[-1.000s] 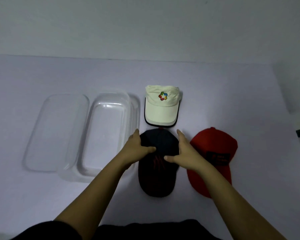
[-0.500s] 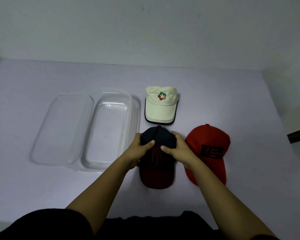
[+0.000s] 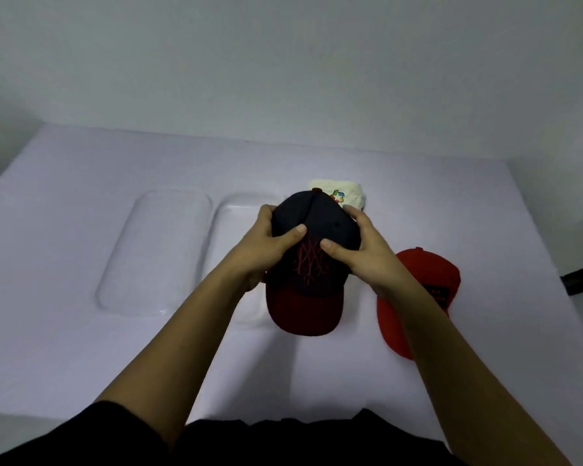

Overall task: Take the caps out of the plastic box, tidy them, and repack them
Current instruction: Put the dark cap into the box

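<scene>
Navy cap [image 3: 312, 243]: my left hand [image 3: 266, 245] and right hand [image 3: 364, 255] curl their fingers [image 3: 292, 232] round its crown from either side, so it holds shape for the plastic box [image 3: 229, 250].

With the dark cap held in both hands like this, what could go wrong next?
The left hand and right hand press thumbs into the crown of the dark cap, which may crease it. The right forearm passes above the red cap and might drag it. The plastic box looks light and may slide when the cap goes in.
</scene>
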A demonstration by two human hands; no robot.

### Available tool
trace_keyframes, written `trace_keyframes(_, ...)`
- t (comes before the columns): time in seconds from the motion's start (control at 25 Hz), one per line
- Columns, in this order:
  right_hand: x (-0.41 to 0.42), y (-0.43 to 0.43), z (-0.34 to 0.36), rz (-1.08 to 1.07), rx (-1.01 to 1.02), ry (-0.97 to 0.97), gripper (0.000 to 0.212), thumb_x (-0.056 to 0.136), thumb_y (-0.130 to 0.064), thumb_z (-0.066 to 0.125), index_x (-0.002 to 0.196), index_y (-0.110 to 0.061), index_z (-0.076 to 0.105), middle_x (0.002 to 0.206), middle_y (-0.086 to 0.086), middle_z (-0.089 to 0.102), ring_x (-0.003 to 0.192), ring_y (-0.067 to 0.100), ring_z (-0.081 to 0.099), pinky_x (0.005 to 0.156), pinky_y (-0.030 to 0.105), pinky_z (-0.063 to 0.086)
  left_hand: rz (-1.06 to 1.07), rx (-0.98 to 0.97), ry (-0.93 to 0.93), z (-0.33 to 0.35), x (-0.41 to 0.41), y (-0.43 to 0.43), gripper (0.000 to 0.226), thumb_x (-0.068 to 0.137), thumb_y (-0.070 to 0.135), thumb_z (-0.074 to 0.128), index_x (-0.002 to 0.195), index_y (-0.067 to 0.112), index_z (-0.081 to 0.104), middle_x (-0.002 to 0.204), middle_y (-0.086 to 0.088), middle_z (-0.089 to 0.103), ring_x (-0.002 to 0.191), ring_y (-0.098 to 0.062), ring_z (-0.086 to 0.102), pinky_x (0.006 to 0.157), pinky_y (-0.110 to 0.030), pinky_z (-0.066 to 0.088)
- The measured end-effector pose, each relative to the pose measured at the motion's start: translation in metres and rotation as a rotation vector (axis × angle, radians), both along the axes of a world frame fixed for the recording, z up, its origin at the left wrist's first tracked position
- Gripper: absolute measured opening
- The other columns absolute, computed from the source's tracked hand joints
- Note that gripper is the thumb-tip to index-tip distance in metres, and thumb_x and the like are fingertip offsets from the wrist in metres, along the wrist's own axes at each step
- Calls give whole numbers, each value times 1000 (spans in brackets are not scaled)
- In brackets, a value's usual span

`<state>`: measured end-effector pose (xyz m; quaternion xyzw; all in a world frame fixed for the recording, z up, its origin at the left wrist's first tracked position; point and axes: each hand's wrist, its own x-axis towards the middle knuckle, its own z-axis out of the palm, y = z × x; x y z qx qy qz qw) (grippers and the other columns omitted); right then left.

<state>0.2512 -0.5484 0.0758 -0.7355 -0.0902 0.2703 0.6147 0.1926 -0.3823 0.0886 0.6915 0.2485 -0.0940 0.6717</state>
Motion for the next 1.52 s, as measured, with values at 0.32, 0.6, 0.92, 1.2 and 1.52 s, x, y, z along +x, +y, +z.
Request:
trace_keyframes(0.32, -28, 115, -8, 74, 56, 95, 71, 83, -21, 69, 140, -25, 28, 131, -3, 51, 113, 16, 56, 73, 27, 52, 40, 98, 78, 20, -33, 114, 39, 92, 32, 56, 124, 25, 35, 119, 7, 48, 101, -20, 52, 63, -44, 47)
trace_keyframes(0.6, -14, 150, -59, 86, -186, 171, 74, 84, -26, 68, 142, -22, 23, 137, 2, 45, 112, 22, 51, 64, 30, 47, -72, 46, 247, -41, -19, 149, 52, 90, 37, 58, 132, 24, 30, 142, -2, 38, 126, -32, 43, 90, -72, 38)
trace_keyframes(0.92, -2, 163, -102, 269, -729, -142, 80, 77, -40, 70, 139, -13, 28, 129, 18, 46, 114, 34, 52, 93, 39, 47, -113, 106, 256, -88, -12, 149, 50, 94, 29, 52, 135, 16, 26, 138, -10, 42, 107, -25, 49, 77, -42, 47)
trace_keyframes(1.2, -10, 158, -93, 225, -666, -362, 67, 89, -36, 56, 144, -10, 28, 147, 17, 32, 131, 30, 38, 106, 36, 34, -195, 436, 341, -84, -1, 144, 59, 93, 29, 51, 141, 4, 26, 138, -19, 45, 121, -33, 49, 91, -35, 46)
trace_keyframes(1.52, 37, 51, -45, -235, -400, -444, 43, 87, -15, 60, 129, -11, 50, 133, 9, 54, 121, 25, 50, 101, 31, 37, -138, 500, -17, -28, 40, 76, 56, 94, 26, 51, 145, 10, 31, 153, -6, 32, 140, -20, 32, 115, -31, 26)
